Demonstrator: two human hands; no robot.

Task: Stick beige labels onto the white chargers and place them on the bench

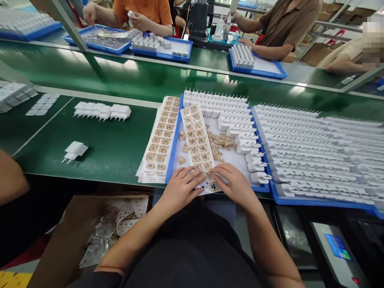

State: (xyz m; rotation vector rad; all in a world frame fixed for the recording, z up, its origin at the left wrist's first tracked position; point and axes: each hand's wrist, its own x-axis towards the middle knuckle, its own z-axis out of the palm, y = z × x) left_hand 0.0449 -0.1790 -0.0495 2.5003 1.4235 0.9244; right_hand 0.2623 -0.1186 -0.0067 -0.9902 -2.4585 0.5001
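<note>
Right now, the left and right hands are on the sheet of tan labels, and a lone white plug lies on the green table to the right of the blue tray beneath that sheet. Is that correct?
No: the head view shows the lone white plug on the green table left of the blue tray. The left hand and right hand are on the sheet.

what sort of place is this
Probably a factory assembly line: a long green work surface, blue trays holding rows of white pronged units, and people working opposite.
</note>
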